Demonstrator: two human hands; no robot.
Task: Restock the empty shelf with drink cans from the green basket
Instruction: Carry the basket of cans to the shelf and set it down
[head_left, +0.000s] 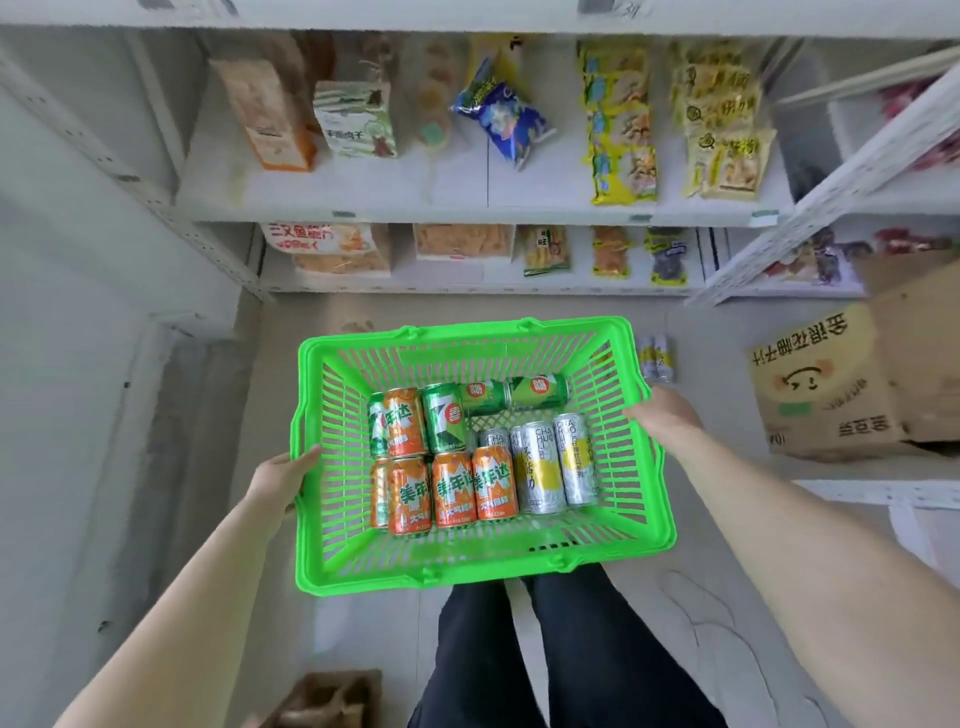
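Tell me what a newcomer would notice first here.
The bright green basket, centre frame, held at its side rims by the left hand and right hand. Inside it lie orange cans at the near left, silver cans to their right and green cans at the far side. Behind, white shelves carry snack packets.

The basket (483, 574) is bright green, a slotted lattice all over. Inside it the orange cans (452, 491) carry white lettering, the green cans (444, 421) red badges, the silver cans (558, 465) yellow patches — and right of the basket a box (826, 384) is brown, printed black
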